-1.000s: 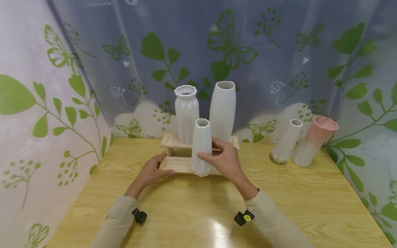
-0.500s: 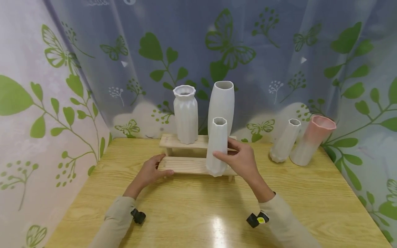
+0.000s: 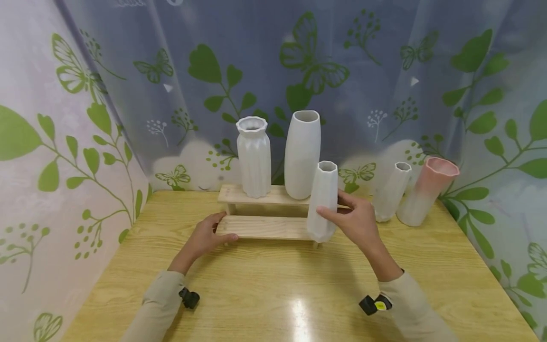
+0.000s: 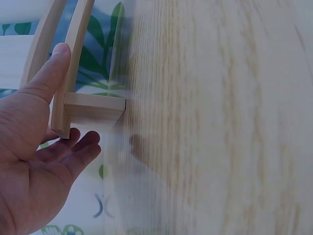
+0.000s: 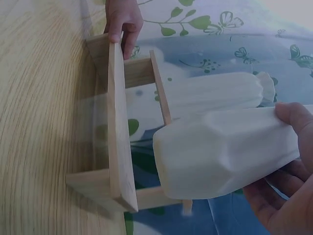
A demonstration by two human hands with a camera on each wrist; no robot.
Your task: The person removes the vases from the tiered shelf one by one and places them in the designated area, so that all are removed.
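My right hand (image 3: 354, 219) grips a slim white faceted vase (image 3: 323, 202), thumb in front and fingers behind. The vase is upright at the right end of the lower step of a two-tier wooden stand (image 3: 267, 227). A gap shows between its base and the step in the right wrist view. My left hand (image 3: 208, 236) holds the left end of that step, thumb (image 4: 57, 61) along the board and fingers curled past its end. On the upper step stand a white ribbed vase with a scalloped rim (image 3: 254, 159) and a tall smooth white vase (image 3: 302, 154).
To the right of the stand, a small white vase (image 3: 391, 192) and a pink-topped white vase (image 3: 429, 190) stand side by side on the wood-grain table (image 3: 256, 294). A patterned curtain (image 3: 239, 28) rises behind, and patterned sheets flank both sides.
My right hand has carried the slim white vase rightward along the lower step, from near its middle to its right end. My left hand keeps its hold on the stand.
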